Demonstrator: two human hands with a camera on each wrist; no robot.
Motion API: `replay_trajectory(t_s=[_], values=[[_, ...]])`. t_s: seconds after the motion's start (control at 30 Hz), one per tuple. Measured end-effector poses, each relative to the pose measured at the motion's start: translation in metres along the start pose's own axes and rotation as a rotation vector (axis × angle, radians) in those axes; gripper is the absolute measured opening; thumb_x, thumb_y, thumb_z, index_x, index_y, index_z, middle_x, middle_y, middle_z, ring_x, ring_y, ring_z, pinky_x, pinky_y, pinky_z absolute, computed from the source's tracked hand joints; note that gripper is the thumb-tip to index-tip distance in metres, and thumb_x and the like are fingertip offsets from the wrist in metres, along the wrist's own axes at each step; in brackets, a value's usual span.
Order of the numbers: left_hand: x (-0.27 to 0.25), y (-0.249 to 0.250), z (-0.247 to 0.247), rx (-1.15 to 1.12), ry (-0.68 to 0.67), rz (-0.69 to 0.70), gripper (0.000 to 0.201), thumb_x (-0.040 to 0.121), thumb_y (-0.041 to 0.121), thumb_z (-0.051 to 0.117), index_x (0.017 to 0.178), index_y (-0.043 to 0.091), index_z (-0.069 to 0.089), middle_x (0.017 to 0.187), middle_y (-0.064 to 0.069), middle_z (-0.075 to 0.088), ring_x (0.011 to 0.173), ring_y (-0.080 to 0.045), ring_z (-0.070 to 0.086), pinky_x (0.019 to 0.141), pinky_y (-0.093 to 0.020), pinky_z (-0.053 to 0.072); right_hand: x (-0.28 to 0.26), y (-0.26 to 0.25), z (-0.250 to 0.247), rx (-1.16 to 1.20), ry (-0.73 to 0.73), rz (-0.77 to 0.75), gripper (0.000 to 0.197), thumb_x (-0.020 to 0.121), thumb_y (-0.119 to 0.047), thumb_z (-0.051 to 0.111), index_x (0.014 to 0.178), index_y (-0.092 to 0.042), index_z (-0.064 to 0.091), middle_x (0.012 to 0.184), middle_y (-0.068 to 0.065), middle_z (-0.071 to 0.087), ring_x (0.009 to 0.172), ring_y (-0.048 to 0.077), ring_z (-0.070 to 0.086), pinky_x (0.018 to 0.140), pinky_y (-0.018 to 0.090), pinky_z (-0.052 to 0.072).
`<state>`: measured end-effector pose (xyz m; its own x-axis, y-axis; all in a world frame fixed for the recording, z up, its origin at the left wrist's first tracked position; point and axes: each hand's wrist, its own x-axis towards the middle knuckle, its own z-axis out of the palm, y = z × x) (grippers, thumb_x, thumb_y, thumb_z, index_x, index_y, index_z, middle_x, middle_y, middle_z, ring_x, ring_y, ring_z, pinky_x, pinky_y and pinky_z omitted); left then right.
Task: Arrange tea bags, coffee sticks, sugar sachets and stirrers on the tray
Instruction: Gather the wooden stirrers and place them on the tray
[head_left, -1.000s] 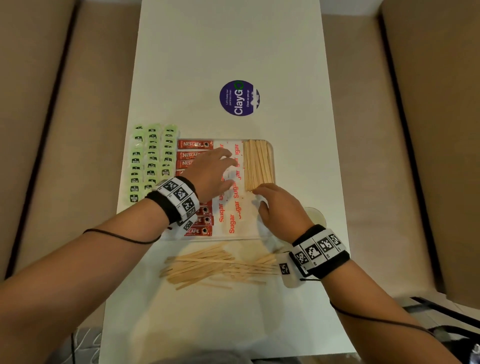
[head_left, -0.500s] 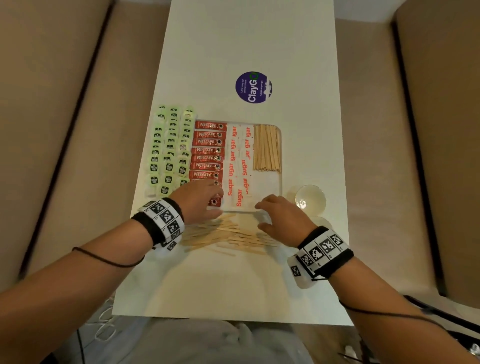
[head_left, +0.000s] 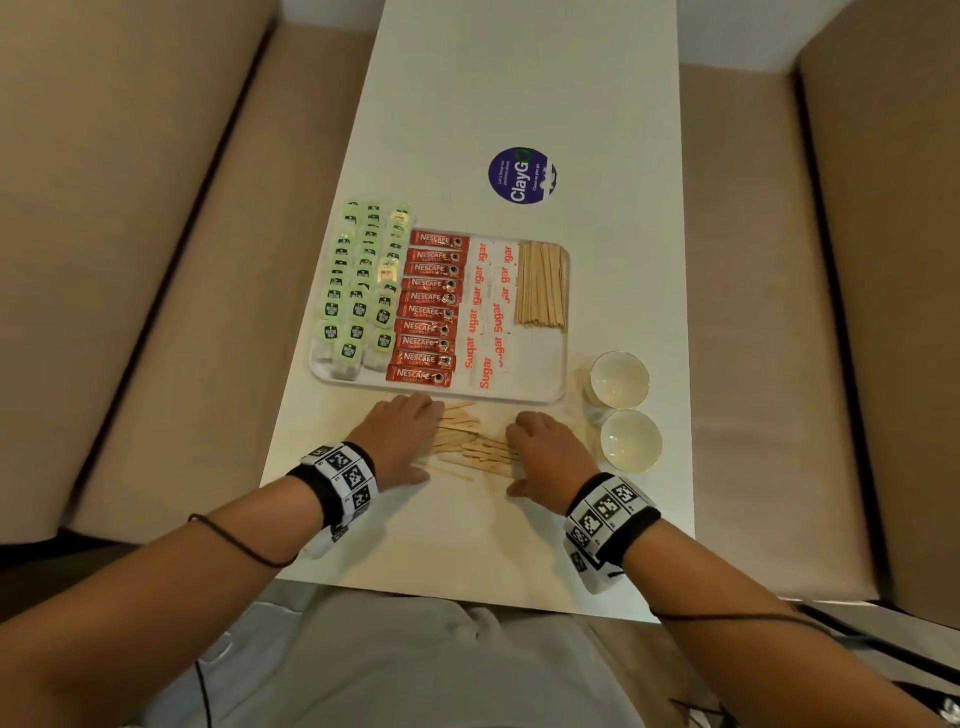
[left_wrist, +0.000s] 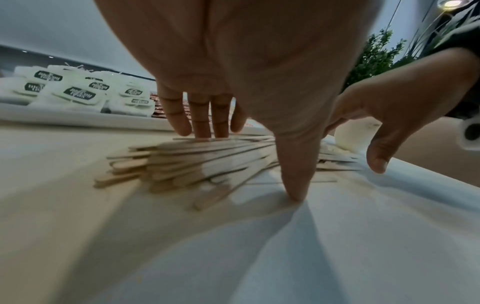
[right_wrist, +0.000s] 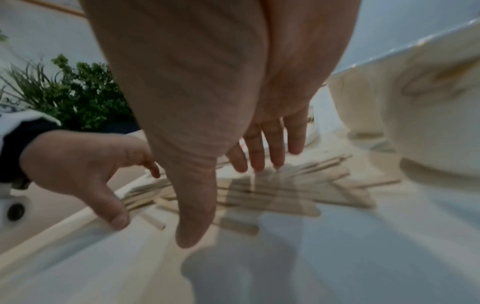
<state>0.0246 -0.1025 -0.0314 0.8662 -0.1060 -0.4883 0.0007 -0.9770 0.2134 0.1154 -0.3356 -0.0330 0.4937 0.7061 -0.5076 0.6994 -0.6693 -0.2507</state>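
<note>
A white tray (head_left: 540, 399) holds green tea bags (head_left: 358, 291) at its left, red coffee sticks (head_left: 428, 312), sugar sachets (head_left: 491, 312) and a neat bundle of wooden stirrers (head_left: 541, 286) at its right. A loose pile of stirrers (head_left: 475, 441) (left_wrist: 197, 164) (right_wrist: 285, 191) lies on the table just in front of the tray. My left hand (head_left: 400, 436) (left_wrist: 223, 131) covers the pile's left end, fingers straight on the sticks and thumb on the table. My right hand (head_left: 545, 452) (right_wrist: 249, 164) flanks the right end, fingers extended over the sticks. Neither hand grips anything.
Two small white cups (head_left: 619, 379) (head_left: 630, 440) stand right of the loose pile, close to my right hand. A purple round sticker (head_left: 522, 175) lies beyond the tray. The narrow white table (head_left: 467, 535) runs between beige sofa cushions (head_left: 156, 260). A green plant (right_wrist: 78, 98) shows behind.
Both hands have drawn back from the tray to the loose stirrers in front of it and now bracket the pile. The head view has tilted, showing the two cups.
</note>
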Motion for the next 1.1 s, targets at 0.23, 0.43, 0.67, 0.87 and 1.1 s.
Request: replay_trajectory(t_s=[0.23,0.43,0.67,0.87,1.1], values=[[0.008,0.012,0.002,-0.012,0.008,-0.113,0.046,0.085,0.039,0.069,0.122,0.016,0.052,0.120,-0.005,0.051,0.104,-0.024,0.049,0.087,-0.036,0.044,0.014,-0.005,0.006,-0.059,0.062,-0.003,0.035,0.091,-0.036,0.069,0.115,-0.013,0.058,0.115,0.006,0.056,0.102,0.026,0.053,0.086,0.038,0.048],[0.014,0.011,0.006,-0.137,-0.004,-0.210,0.028,0.094,0.028,0.061,0.114,0.010,0.056,0.114,-0.009,0.053,0.104,-0.029,0.056,0.081,-0.036,0.046,0.025,-0.002,0.003,-0.033,0.062,0.024,0.011,0.100,-0.014,0.051,0.105,-0.011,0.060,0.101,0.007,0.057,0.089,0.027,0.058,0.067,0.035,0.043],[0.019,0.021,0.005,-0.199,0.007,-0.316,0.024,0.096,0.024,0.056,0.114,0.007,0.056,0.112,-0.013,0.058,0.099,-0.031,0.061,0.078,-0.034,0.044,0.030,-0.011,0.003,0.091,0.050,0.115,0.012,0.101,-0.020,0.052,0.096,-0.012,0.060,0.085,0.003,0.054,0.079,0.025,0.060,0.066,0.034,0.045],[0.016,0.022,0.004,-0.223,0.017,-0.393,0.024,0.097,0.027,0.056,0.109,0.006,0.058,0.111,-0.015,0.061,0.101,-0.033,0.061,0.082,-0.036,0.047,0.027,-0.012,0.004,0.162,0.019,0.151,0.011,0.097,-0.017,0.051,0.093,-0.012,0.060,0.084,0.004,0.057,0.076,0.025,0.057,0.065,0.032,0.041],[0.006,0.029,0.008,-0.274,0.008,-0.404,0.021,0.093,0.030,0.060,0.092,0.009,0.058,0.097,-0.012,0.067,0.085,-0.030,0.063,0.067,-0.030,0.042,0.022,-0.021,0.003,0.300,0.013,0.283,0.015,0.093,-0.022,0.059,0.081,-0.013,0.060,0.078,0.003,0.062,0.072,0.023,0.062,0.063,0.030,0.046]])
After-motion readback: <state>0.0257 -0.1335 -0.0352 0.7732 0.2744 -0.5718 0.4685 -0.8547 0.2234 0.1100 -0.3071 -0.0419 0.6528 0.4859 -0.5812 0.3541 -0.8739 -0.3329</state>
